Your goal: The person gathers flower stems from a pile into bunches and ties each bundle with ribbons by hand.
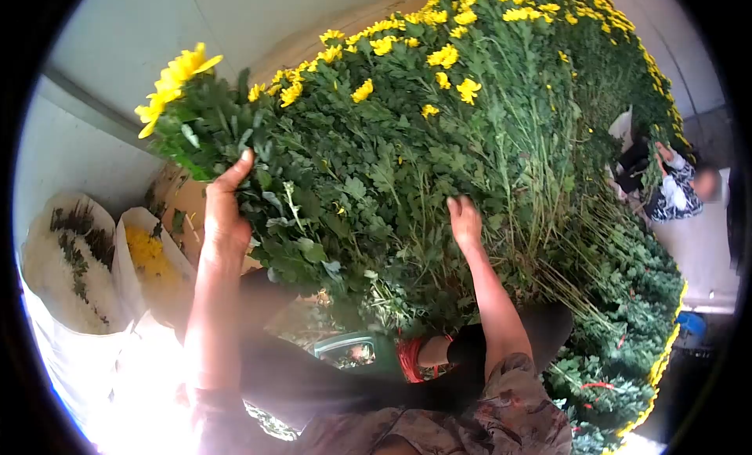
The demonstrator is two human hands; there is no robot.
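Observation:
My left hand (227,200) is raised at the left, closed round a bunch of yellow chrysanthemums (200,118) with its thumb pointing up. The blooms of the bunch face the upper left, and its leafy stems run down to the right. My right hand (466,222) is over the large pile of cut chrysanthemums (376,153), close to the leaves and stems. Its thumb and fingers are slightly apart, with no stem visible between them. Leaves partly blend with the fingertips.
White sacks stand at the left, one with leaf scraps (74,259), another with yellow petals (145,247). A green bin (380,353) is between my legs. Another person (677,193) handles stems at the far right. Bundled chrysanthemums (619,345) lie at lower right.

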